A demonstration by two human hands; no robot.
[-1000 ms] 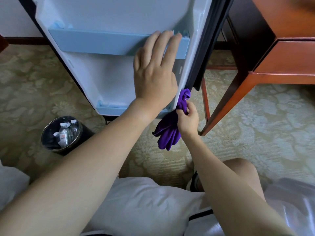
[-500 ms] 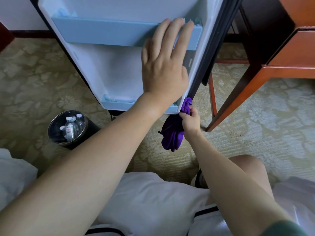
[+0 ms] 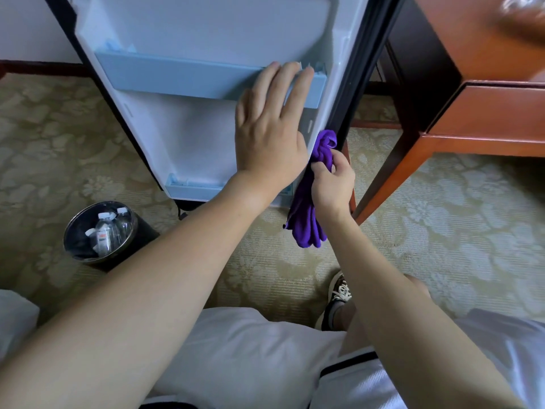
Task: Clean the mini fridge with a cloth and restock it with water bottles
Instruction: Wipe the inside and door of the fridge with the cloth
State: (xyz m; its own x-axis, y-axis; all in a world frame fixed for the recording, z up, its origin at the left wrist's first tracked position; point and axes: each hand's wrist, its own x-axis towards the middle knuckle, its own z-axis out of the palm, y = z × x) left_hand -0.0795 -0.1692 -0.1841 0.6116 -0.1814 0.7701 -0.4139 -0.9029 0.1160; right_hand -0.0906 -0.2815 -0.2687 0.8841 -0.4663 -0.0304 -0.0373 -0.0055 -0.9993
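The mini fridge door (image 3: 182, 131) stands open, its white inner side facing me, with a pale blue upper shelf (image 3: 177, 75) and a lower shelf (image 3: 191, 188). My left hand (image 3: 271, 128) lies flat on the door's right part, straight fingers reaching up to the upper shelf. My right hand (image 3: 331, 180) grips a purple cloth (image 3: 308, 214) and holds its bunched top against the door's dark right edge (image 3: 358, 69). The rest of the cloth hangs down. Water bottles (image 3: 107, 228) lie in a black bin at lower left.
The black round bin (image 3: 73, 240) stands on patterned beige carpet (image 3: 442, 216). A red-brown wooden desk (image 3: 483, 113) with a slanted leg stands right of the door. My knees in white shorts and one shoe (image 3: 339, 293) are below.
My right hand has slid the cloth from the door's bottom corner a little way up along its right edge. My left hand stays flat on the door.
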